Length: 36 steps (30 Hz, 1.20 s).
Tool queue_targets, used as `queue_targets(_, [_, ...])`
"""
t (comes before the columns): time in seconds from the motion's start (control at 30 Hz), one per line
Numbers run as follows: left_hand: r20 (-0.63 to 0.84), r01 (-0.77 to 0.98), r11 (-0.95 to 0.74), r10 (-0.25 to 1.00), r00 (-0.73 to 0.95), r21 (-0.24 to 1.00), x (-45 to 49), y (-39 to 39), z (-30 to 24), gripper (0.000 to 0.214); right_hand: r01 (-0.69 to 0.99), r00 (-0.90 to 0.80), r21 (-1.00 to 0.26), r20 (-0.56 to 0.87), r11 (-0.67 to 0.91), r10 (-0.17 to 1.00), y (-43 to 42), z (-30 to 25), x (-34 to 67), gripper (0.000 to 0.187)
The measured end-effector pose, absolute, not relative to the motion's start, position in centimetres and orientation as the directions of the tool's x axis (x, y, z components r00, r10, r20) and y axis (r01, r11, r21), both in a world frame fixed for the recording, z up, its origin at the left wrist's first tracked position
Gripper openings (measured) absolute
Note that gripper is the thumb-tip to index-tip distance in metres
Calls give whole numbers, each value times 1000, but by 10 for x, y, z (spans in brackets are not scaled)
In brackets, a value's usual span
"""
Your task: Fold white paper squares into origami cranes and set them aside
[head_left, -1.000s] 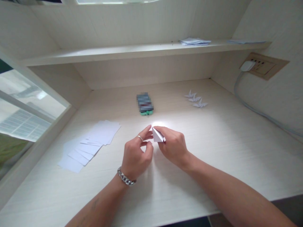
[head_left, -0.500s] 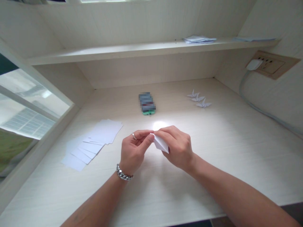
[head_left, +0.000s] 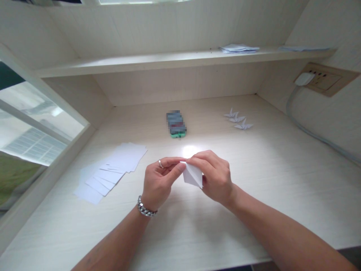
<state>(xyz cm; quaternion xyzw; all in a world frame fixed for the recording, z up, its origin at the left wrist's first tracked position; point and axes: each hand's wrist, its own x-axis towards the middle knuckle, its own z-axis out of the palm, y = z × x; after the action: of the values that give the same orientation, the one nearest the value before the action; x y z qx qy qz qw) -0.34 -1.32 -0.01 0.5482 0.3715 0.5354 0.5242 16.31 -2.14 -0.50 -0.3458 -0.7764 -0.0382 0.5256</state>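
Observation:
Both of my hands hold a small folded white paper piece just above the pale wooden desk. My left hand, with a ring and a metal bracelet, pinches the paper's upper left tip between thumb and fingers. My right hand grips the paper from the right, fingers curled over its top edge. A fanned stack of white paper squares lies on the desk to the left of my hands. Three finished folded paper figures sit at the back right.
A phone-sized device with a green edge lies behind my hands. A shelf above carries more paper sheets. A wall socket with a white plug and cable is at the right. A window borders the left.
The folded paper has turned so that a wider face shows and hangs lower. My left fingers moved up to pinch its top corner.

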Motion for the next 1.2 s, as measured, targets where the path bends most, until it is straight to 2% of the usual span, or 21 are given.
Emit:
queue_targets(0.13, [147, -203, -110, 973, 178, 973, -4, -12, -2, 10, 581, -233, -280, 842, 764, 487, -21, -4, 164, 21])
queue_targets(0.47, [147, -176, -117, 975, 168, 978, -6, -11, 0, 9, 539, -181, -341, 846, 771, 501, -21, -8, 165, 24])
queue_targets(0.8, [-15, -233, 64, 978, 209, 970, -6, -8, 2, 17, 372, -43, -598, 753, 710, 657, -18, -6, 161, 26])
queue_targets(0.97, [17, -212, 42, 964, 266, 976, -5, -10, 0, 27, 380, -46, -595, 752, 708, 657, -19, -6, 162, 25])
queue_targets(1.2, [17, -185, 36, 961, 278, 982, -5, -10, 3, 23, 363, -67, -592, 754, 720, 653, -19, -9, 163, 32])
